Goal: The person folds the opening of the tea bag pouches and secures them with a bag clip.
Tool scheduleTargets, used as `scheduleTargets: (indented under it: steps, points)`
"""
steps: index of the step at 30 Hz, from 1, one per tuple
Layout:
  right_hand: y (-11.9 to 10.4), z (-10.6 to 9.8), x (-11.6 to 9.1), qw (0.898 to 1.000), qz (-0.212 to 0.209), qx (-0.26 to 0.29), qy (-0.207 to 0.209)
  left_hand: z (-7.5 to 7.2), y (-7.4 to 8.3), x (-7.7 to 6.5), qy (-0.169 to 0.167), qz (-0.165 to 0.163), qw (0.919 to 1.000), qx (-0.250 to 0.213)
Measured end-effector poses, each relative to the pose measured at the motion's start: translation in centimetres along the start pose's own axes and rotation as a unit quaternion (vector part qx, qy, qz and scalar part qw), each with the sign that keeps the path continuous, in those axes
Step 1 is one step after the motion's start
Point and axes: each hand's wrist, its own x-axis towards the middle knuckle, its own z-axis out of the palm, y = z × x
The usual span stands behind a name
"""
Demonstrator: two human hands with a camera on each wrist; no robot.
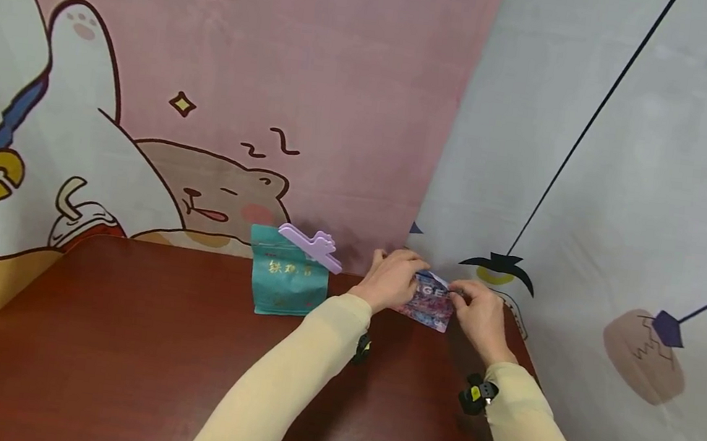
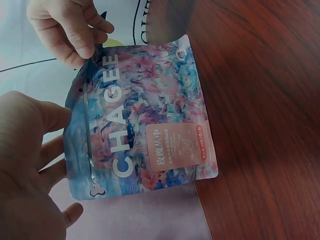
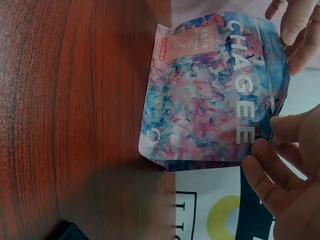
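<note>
A blue and pink patterned pouch [image 1: 427,307] lettered CHAGEE stands upright near the table's back right. My left hand [image 1: 391,281] pinches its top edge on the left side, thumb in front and fingers behind, as the left wrist view shows. At the opposite upper corner my right hand [image 1: 481,321] pinches the edge between thumb and fingertips. Below that edge, a seam line crosses the pouch front [image 2: 140,110] above the lettering. A pink label [image 3: 191,44] sits on its lower part. The pouch's inside is hidden.
To the left stands a teal pouch [image 1: 286,291] with gold characters. A lilac clip [image 1: 311,247] slants across its upper right corner. The dark red-brown table [image 1: 116,346] meets a printed cloth backdrop [image 1: 342,88] behind and at the right.
</note>
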Motion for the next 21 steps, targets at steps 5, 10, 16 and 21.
scheduleTargets:
  steps: [5,10,16,21]
  points:
    - [-0.1,0.0,0.1,1.0,0.015,0.003,0.0,0.1,0.1,0.3,0.017,-0.004,0.9998,-0.007]
    - [-0.2,-0.2,0.3,1.0,0.029,-0.005,-0.01,0.1,0.5,0.6,0.036,-0.012,0.9992,-0.014]
    - [-0.2,-0.5,0.5,0.997,0.056,-0.007,-0.052,0.4,0.7,1.1,0.052,-0.015,0.998,-0.033]
    - [-0.2,-0.7,0.5,0.993,0.068,-0.003,-0.094,0.7,0.7,1.3,0.058,-0.015,0.9971,-0.046]
